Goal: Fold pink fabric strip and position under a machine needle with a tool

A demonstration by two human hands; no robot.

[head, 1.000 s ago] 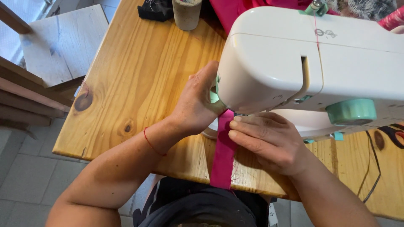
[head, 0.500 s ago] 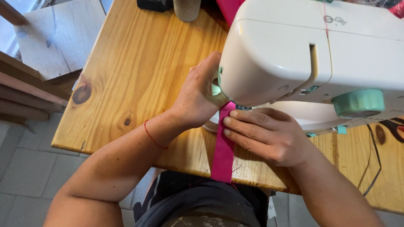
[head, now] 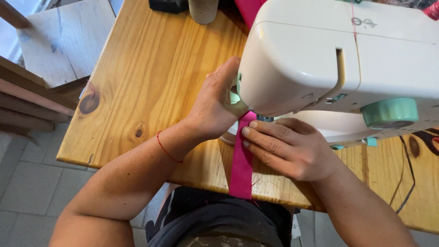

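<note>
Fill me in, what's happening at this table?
A person sits at a wooden table feeding a pink fabric strip under a white sewing machine. The right hand lies flat with its fingers pressing on the strip just in front of the machine. The left hand reaches in at the machine's left end, where the needle area is hidden. The strip's near end hangs over the table edge toward the person's lap.
</note>
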